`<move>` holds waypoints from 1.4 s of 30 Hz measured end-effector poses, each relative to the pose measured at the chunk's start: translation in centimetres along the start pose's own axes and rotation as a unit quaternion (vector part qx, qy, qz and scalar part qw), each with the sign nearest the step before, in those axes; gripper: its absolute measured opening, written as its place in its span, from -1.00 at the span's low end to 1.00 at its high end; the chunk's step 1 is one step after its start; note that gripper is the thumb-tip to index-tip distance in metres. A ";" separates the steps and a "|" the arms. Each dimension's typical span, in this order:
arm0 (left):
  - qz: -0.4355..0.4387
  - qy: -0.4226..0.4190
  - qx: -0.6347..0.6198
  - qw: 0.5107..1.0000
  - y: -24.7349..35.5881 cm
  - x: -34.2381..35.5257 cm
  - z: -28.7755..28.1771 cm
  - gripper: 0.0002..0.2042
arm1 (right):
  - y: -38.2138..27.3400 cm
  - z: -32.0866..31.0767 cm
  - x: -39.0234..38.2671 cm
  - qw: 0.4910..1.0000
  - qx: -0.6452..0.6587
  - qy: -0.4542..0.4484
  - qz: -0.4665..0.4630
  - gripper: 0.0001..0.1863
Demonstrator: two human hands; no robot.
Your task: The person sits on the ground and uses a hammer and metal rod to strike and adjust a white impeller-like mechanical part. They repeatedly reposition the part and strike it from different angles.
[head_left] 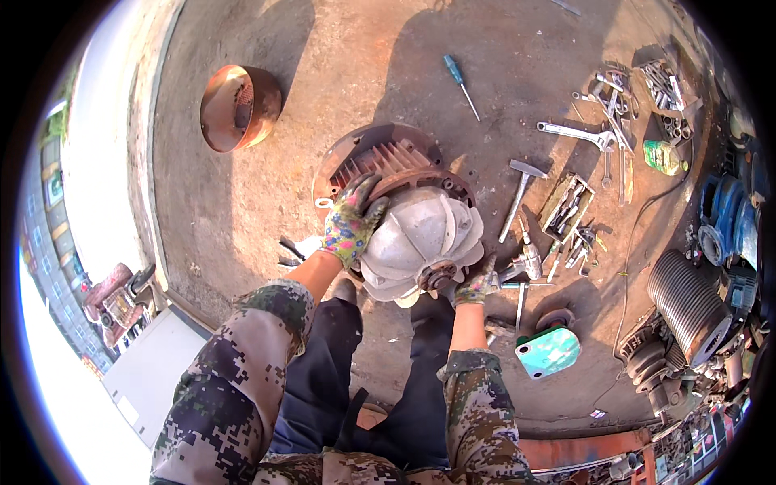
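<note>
A rusty electric motor (pixel 380 168) with cooling ribs and a round flange stands on the ground in front of me. At its near side sits a silver-grey fan (pixel 416 226) with broad curved blades and a dark hub. My left hand (pixel 354 225), in a flowered work glove, rests against the fan's left side, fingers spread toward the motor flange. My right hand (pixel 478 284), also gloved, is at the fan's lower right edge near the hub. Its visible fingers look stretched out along the blades; part of that hand is hard to make out.
A rusty cylindrical cover (pixel 240 109) stands at far left. A screwdriver (pixel 461 85) lies beyond the motor. To the right are a hammer (pixel 520 198), an adjustable wrench (pixel 578 136), a tool box (pixel 567 208), a power tool (pixel 529 257) and a turquoise-topped part (pixel 550 352).
</note>
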State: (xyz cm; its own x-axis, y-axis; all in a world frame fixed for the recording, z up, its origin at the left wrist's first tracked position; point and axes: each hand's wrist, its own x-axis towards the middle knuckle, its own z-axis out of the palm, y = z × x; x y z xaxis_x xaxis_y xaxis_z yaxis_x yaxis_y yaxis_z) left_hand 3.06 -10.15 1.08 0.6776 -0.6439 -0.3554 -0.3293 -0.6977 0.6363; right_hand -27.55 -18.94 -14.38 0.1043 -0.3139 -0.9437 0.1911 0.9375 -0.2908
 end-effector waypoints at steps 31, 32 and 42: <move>-0.033 -0.106 -0.142 0.984 -11.7 4.7 -11.0 -0.59 | 8.7 14.8 -14.5 0.970 0.233 0.069 -0.006 -0.45; -0.014 -0.121 -0.145 0.982 -12.3 5.1 -11.6 -0.57 | 8.8 15.7 -15.3 0.969 0.235 0.078 -0.013 -0.46; -0.361 -0.259 -0.206 0.872 -6.5 10.7 -18.9 -0.53 | 12.9 19.2 -16.9 0.965 0.214 0.123 -0.086 -0.48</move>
State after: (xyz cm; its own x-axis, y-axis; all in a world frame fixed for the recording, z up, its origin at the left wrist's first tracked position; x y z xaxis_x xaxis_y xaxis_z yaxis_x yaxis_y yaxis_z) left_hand 24.88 -6.58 6.03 0.1866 -0.2132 -0.9590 0.3964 -0.8769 0.2720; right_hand -8.12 -4.42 0.88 -0.1895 -0.3660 -0.9111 0.5757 0.7103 -0.4051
